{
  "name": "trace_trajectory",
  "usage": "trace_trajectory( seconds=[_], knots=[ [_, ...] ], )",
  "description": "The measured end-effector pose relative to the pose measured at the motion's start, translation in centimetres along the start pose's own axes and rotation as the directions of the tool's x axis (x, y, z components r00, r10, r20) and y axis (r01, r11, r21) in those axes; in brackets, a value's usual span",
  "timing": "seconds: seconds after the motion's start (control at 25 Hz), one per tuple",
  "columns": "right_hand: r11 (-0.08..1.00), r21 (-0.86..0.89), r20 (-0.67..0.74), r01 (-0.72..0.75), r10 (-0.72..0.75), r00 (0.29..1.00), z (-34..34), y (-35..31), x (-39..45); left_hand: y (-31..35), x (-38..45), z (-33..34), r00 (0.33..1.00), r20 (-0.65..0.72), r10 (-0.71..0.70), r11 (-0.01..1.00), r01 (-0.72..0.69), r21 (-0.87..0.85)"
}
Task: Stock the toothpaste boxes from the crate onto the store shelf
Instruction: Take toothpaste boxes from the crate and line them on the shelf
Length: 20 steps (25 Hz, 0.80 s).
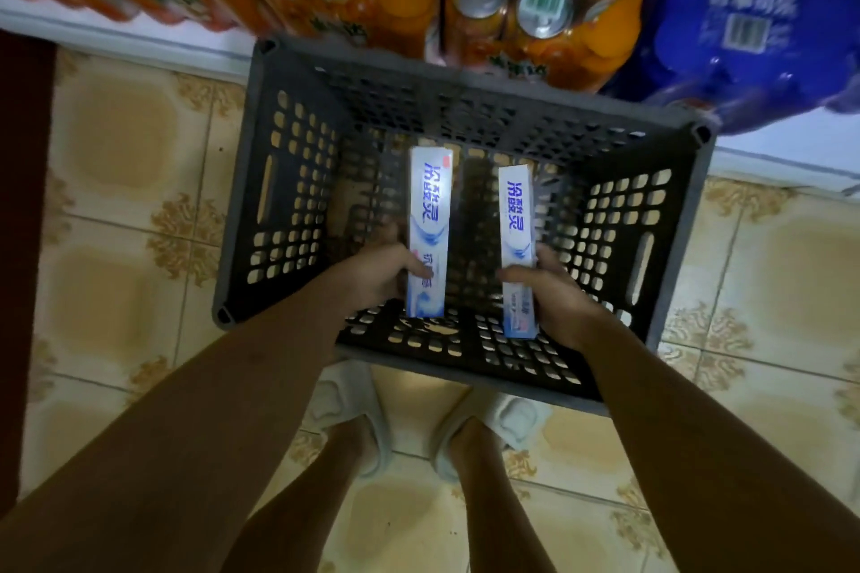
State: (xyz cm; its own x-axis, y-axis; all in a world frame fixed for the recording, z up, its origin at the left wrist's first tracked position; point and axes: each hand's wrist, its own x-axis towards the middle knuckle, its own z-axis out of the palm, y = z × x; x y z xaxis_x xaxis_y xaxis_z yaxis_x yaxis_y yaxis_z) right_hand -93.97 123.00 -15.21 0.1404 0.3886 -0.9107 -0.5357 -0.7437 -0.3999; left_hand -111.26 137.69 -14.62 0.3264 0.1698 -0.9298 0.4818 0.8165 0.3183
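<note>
I am standing over the grey crate (298, 181) on the tiled floor (116, 209); my left hand (377, 277) is gripping the near end of the left box (429, 219); my right hand (556, 298) is gripping the near end of the right box (515, 219); both boxes are pointing away from me, side by side but apart, inside the crate; orange bottles (512, 0) and a blue pack (744, 37) are sitting on the far shelf.

We look from one head-worn camera, steeply downward and close above the grey crate (288, 181) on the tiled floor (116, 181).
</note>
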Motion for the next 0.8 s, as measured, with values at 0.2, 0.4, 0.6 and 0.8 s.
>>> trace_trajectory(
  seconds=[0.2, 0.4, 0.6, 0.8],
  knots=[
    [0.995, -0.027, -0.03, 0.096, -0.097, 0.995, 2.6, -4.9, -4.2, 3.9, -5.0, 0.0, 0.97, 0.237, -0.052, 0.998, 0.043, 0.043],
    [0.979, -0.126, 0.057, 0.161, -0.155, 0.986, 5.8, -9.6, -10.9, 8.2, -13.0, 1.4, 0.933, 0.359, 0.014, 0.998, 0.008, -0.059],
    [0.952, -0.149, 0.205, 0.269, -0.236, 0.95, 8.8, -15.1, -22.7, 12.9, -24.9, 2.4, 0.891, 0.447, 0.075, 0.997, -0.057, -0.054],
    [0.921, -0.198, 0.231, 0.336, -0.289, 0.929, 11.6, -21.3, -38.9, 17.0, -41.9, 3.1, 0.908, 0.372, 0.194, 0.98, -0.16, -0.119]
  ],
)
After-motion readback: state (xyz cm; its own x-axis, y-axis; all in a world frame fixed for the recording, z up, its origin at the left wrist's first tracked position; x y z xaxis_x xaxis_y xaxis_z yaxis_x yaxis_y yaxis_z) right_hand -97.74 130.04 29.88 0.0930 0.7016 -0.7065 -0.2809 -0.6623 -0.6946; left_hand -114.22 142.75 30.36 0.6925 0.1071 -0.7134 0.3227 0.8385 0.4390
